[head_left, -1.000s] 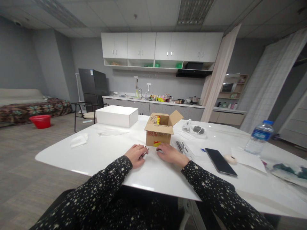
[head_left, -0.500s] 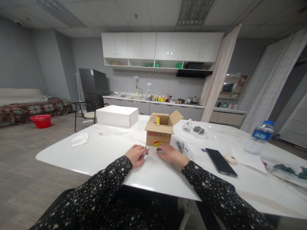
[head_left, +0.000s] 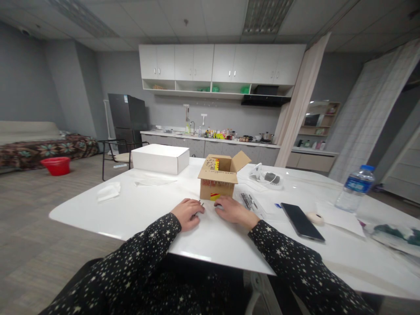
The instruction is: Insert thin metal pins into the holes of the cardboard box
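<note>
My left hand (head_left: 187, 214) rests on the white table with its fingers curled. A thin dark tip pokes out by its index finger; what it belongs to is too small to make out. To the right lies my right hand (head_left: 233, 211), fingers bent and pressed together, with a small dark grey bit showing at the fingertips that I cannot name. Just beyond both hands stands an open cardboard box (head_left: 216, 190), one flap folded toward me and another raised on its right. Flat beside my right wrist is a clear packet of slim dark pieces (head_left: 251, 203).
A white box (head_left: 159, 159) sits at the back left, with a crumpled tissue (head_left: 109, 191) nearer. On the right are a phone (head_left: 302, 222), a water bottle (head_left: 355, 190), paper sheets (head_left: 343, 218) and a white device with a cable (head_left: 257, 172). The table's front edge runs below my forearms.
The fingers of my left hand have shifted slightly, and less of the thin dark piece shows by them. My right hand and the cardboard box look unmoved.
</note>
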The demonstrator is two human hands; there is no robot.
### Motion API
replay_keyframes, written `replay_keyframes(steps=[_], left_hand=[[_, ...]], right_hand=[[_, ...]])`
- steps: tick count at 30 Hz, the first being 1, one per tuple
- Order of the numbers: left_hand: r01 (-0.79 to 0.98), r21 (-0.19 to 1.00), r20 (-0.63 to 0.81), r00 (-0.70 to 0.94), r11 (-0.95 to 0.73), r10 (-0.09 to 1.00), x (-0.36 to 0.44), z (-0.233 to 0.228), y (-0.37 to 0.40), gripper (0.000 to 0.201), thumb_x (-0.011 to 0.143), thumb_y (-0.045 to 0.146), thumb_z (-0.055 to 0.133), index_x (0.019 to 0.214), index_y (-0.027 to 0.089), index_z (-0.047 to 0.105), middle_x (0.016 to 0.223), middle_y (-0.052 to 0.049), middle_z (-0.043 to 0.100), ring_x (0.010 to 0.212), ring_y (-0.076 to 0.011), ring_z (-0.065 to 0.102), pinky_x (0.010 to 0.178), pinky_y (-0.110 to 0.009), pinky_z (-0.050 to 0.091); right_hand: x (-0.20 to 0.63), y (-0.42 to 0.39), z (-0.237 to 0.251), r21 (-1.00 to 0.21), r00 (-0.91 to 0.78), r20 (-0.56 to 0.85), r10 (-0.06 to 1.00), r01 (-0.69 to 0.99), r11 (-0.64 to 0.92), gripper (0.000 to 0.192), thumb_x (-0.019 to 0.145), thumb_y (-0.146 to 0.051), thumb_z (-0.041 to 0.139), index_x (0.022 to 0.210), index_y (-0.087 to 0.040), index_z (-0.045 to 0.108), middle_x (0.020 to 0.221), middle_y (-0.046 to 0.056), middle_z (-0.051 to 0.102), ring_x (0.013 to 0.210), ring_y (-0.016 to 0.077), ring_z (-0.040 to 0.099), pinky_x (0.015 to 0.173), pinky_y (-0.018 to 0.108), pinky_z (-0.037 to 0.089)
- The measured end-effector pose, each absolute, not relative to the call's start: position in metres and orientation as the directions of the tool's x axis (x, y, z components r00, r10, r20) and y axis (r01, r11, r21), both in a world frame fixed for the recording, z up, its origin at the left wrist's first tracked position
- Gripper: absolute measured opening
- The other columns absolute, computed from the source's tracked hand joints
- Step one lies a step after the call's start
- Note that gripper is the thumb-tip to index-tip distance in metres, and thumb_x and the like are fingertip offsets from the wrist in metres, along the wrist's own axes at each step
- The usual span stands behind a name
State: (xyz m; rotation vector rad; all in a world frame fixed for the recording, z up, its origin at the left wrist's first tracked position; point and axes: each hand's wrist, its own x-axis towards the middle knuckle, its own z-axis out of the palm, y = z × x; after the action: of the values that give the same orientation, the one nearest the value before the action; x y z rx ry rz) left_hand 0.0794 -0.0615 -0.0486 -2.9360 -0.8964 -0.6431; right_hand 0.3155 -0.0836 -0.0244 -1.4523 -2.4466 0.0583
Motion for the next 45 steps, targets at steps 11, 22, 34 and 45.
replay_keyframes(steps=[11,22,34,45], left_hand=[[0.619,0.06,0.426,0.694,-0.783,0.58,0.08,-0.052,-0.06,0.023,0.076,0.023,0.053,0.095,0.022,0.066,0.1,-0.006,0.069,0.101,-0.0241,0.062,0.096,-0.042,0.041],[0.599,0.061,0.478,0.685,-0.799,0.55,0.085,-0.05,-0.059,0.02,0.083,0.028,0.053,0.098,0.021,0.065,0.104,-0.006,0.068,0.102,-0.0228,0.061,0.096,-0.042,0.042],[0.516,-0.179,0.631,0.713,-0.838,0.305,0.118,0.015,-0.076,0.036,0.095,0.034,0.041,0.065,0.02,0.054,0.074,-0.004,0.062,0.075,-0.0164,0.056,0.072,-0.032,0.041],[0.611,-0.105,0.758,0.56,-0.784,0.335,0.154,0.069,-0.065,0.028,0.092,0.032,0.048,0.113,0.018,0.06,0.121,-0.008,0.063,0.114,-0.0227,0.055,0.1,-0.039,0.04]], right_hand=[[0.315,-0.083,-0.027,-0.184,-0.449,0.246,0.859,0.848,0.496,0.023,0.089,-0.02,0.051,0.102,-0.015,0.068,0.105,0.011,0.067,0.1,0.0223,0.059,0.092,0.033,0.044],[0.315,-0.083,-0.026,-0.183,-0.451,0.245,0.858,0.848,0.497,0.024,0.089,-0.02,0.051,0.104,-0.014,0.068,0.105,0.012,0.067,0.101,0.0229,0.059,0.092,0.034,0.044],[0.318,-0.073,-0.038,-0.2,-0.501,0.296,0.814,0.8,0.565,0.024,0.088,-0.019,0.051,0.106,-0.016,0.066,0.11,0.011,0.067,0.105,0.0231,0.058,0.093,0.035,0.042],[0.324,-0.068,-0.045,-0.202,-0.475,0.281,0.834,0.821,0.535,0.022,0.088,-0.021,0.052,0.102,-0.015,0.068,0.106,0.012,0.067,0.102,0.023,0.059,0.093,0.033,0.043]])
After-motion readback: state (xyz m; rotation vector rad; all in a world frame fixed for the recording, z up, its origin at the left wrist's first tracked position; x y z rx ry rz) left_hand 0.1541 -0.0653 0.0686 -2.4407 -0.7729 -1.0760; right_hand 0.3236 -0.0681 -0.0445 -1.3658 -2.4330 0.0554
